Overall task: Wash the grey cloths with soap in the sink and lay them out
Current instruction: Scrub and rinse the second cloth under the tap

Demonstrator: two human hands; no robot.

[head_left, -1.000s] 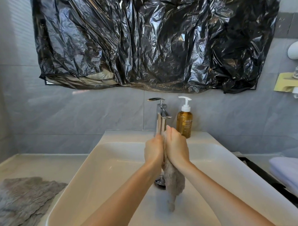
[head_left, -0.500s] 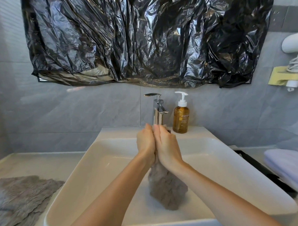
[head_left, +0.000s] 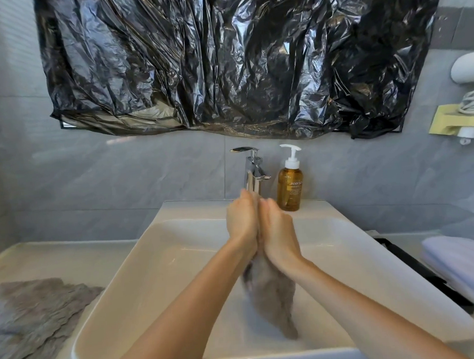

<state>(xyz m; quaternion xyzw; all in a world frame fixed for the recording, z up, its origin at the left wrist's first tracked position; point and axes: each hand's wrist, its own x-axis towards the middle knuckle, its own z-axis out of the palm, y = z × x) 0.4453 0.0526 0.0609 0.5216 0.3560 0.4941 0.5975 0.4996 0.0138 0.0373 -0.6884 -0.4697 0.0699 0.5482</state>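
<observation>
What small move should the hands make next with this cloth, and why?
Probably rub the palms against each other: the left hand and right hand press the grey cloth between them, and its end hangs into the sink.

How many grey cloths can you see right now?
2: one grey cloth pressed between left hand and right hand over the sink; another cloth spread on the left counter, possibly layered.

Head camera looks down, close over the sink [head_left: 142, 286].
</observation>
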